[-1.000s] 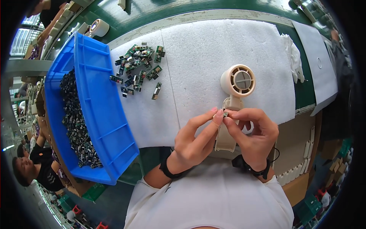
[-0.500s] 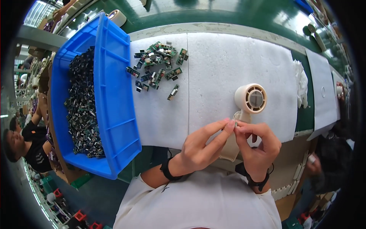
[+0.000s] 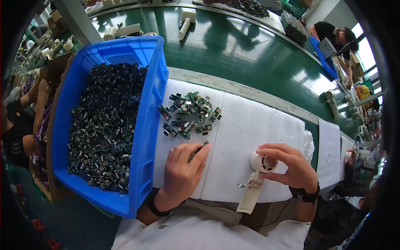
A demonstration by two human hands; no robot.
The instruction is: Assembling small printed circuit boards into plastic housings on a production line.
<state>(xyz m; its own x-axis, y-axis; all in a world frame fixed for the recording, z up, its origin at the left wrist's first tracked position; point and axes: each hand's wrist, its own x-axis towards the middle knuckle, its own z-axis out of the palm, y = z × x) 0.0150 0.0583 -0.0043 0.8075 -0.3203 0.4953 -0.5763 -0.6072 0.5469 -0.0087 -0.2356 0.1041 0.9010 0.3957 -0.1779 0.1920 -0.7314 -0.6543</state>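
My left hand is closed at the fingertips on a small green circuit board, just above the white foam sheet; most of the board is hidden by the fingers. My right hand grips the round head of a cream handheld fan, thumb below and fingers over the top. Slanting toward me, the fan's handle has an opened upper part, where wires with a small silvery connector stick out to the left. Beyond my left hand lies a loose pile of circuit boards.
A deep blue bin full of circuit boards stands at my left. Beneath the work lies a white foam sheet. Past it runs a green bench with another cream fan. A person works at the far right.
My hands have separated: the left moved to the loose boards and took hold of one, while the right went onto the fan's head. The whole view has also shifted.
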